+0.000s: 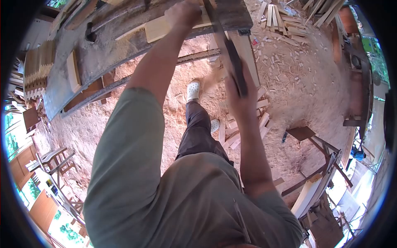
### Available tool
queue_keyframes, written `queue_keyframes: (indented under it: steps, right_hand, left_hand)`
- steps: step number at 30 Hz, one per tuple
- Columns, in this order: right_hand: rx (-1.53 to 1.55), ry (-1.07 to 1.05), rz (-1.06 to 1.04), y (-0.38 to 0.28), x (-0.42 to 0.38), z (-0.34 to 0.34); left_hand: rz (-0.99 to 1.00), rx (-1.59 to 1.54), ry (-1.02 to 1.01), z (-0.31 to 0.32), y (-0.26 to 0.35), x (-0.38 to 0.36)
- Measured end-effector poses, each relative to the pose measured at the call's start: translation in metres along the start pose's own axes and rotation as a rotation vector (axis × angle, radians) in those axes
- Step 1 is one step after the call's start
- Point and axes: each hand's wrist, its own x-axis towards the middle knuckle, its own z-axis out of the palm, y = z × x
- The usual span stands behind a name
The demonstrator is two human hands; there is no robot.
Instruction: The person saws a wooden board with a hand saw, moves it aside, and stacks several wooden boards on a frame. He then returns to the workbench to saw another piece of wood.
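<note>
At the top of the view, my left hand (184, 15) is closed and presses down on a pale wooden board (158, 29) lying on the workbench. What its fingers grip underneath is partly hidden. My right hand (241, 91) is wrapped round the dark handle of a handsaw (235, 62), lower down and to the right. The saw's blade runs up and away from me, across the right part of the board, and looks blurred by motion. A thin strip of wood (131, 32) lies left of the board.
The dusty grey workbench (99, 53) carries a hammer-like tool (90, 32) and a loose wood block (73, 70). Stacked notched pieces (39, 68) stand at the left. Offcuts (281, 20) litter the sawdust floor, with more wood strips (264, 120) near my feet.
</note>
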Motion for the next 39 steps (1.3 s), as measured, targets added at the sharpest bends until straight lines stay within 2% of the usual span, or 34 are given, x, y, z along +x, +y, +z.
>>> queue_keyframes:
  steps: [2, 4, 6, 8, 9, 10, 12, 14, 15, 17, 19, 21, 24, 26, 28, 29, 30, 32, 34, 37, 39]
  right_hand:
    - [0.042, -0.001, -0.028, -0.009, 0.044, 0.014]
    - [0.035, 0.004, -0.038, -0.012, 0.025, 0.006]
    - [-0.036, 0.034, 0.002, -0.004, -0.025, -0.009]
    - [-0.048, 0.038, 0.136, -0.001, -0.108, -0.035]
    - [-0.004, 0.013, 0.219, -0.004, -0.138, -0.049]
    - [-0.004, 0.004, 0.225, -0.004, -0.153, -0.057]
    - [-0.057, 0.035, 0.102, -0.002, -0.167, -0.061]
    - [-0.093, 0.037, -0.072, 0.008, -0.104, -0.041]
    - [0.031, 0.019, 0.122, 0.017, -0.065, -0.024]
    - [0.047, 0.016, -0.005, -0.003, 0.019, 0.005]
    - [0.035, 0.016, -0.021, -0.002, 0.054, 0.017]
    - [0.042, 0.041, -0.028, -0.006, 0.025, 0.010]
    - [-0.047, 0.083, -0.016, 0.006, -0.069, -0.017]
    - [-0.096, 0.026, 0.118, -0.003, -0.132, -0.045]
    - [-0.099, 0.025, 0.072, -0.005, -0.146, -0.053]
    - [-0.105, 0.038, 0.020, -0.007, -0.145, -0.052]
    - [-0.072, 0.019, 0.088, 0.002, -0.128, -0.047]
    - [-0.066, 0.049, -0.024, 0.007, -0.043, -0.012]
    - [0.015, -0.024, 0.059, -0.003, 0.031, 0.012]
    - [0.100, 0.005, 0.000, -0.003, 0.045, 0.013]
    - [0.070, 0.007, 0.029, 0.001, -0.003, -0.003]
  left_hand:
    - [-0.033, 0.106, -0.111, -0.015, 0.004, -0.005]
    - [-0.031, 0.062, -0.103, -0.007, -0.006, -0.001]
    - [-0.038, 0.000, -0.100, 0.007, -0.010, 0.003]
    - [0.018, 0.005, 0.173, 0.017, -0.014, 0.003]
    - [0.013, 0.006, 0.167, 0.017, -0.014, 0.002]
    - [0.067, 0.038, 0.186, 0.015, -0.012, 0.001]
    - [0.129, 0.078, 0.205, 0.012, -0.011, 0.004]
    - [0.049, -0.031, 0.145, 0.010, -0.006, 0.004]
    - [0.054, -0.033, 0.151, 0.012, -0.006, 0.007]
    - [0.041, -0.042, 0.194, 0.023, -0.014, 0.011]
    - [0.071, -0.040, 0.187, 0.021, -0.017, 0.011]
    - [0.113, -0.049, 0.173, 0.018, -0.015, 0.010]
    - [0.026, 0.064, 0.058, 0.014, -0.012, 0.006]
    - [0.021, 0.097, 0.013, 0.007, -0.008, 0.003]
    - [-0.028, 0.038, 0.031, 0.006, -0.004, 0.005]
    - [-0.066, -0.030, 0.056, 0.006, -0.003, 0.007]
    - [-0.067, -0.029, 0.055, 0.008, -0.005, 0.008]
    - [-0.004, -0.050, 0.103, 0.015, -0.009, 0.008]
    - [0.025, 0.014, 0.057, 0.012, -0.010, 0.005]
    - [0.057, 0.076, 0.036, 0.011, -0.014, 0.005]
    - [0.061, 0.063, 0.064, 0.011, -0.010, 0.008]
